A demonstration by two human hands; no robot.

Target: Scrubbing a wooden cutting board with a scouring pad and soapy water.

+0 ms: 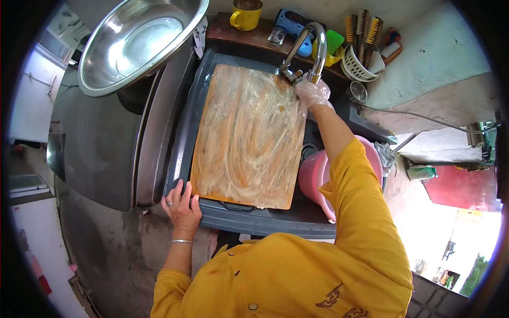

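Observation:
A wooden board (pixel 248 139), its top smeared with pale streaks, lies across the dark grey sink (pixel 270 224). My right hand (pixel 314 93), in a thin clear plastic glove, is at the chrome faucet (pixel 318 51), just below the spout's end by the board's far right corner; its fingers are partly hidden, and whether it grips anything does not show. My left hand (pixel 183 206), bare, with a ring and a bracelet, rests on the sink's near left rim beside the board's near left corner. It holds nothing, fingers slightly apart.
A pink plastic bucket (pixel 312 175) stands in the sink, right of the board. A steel basin (pixel 143 45) sits at the upper left, above a dark appliance (pixel 99 139). A yellow mug (pixel 246 15) and a white basket (pixel 358 65) with several brushes stand behind the sink.

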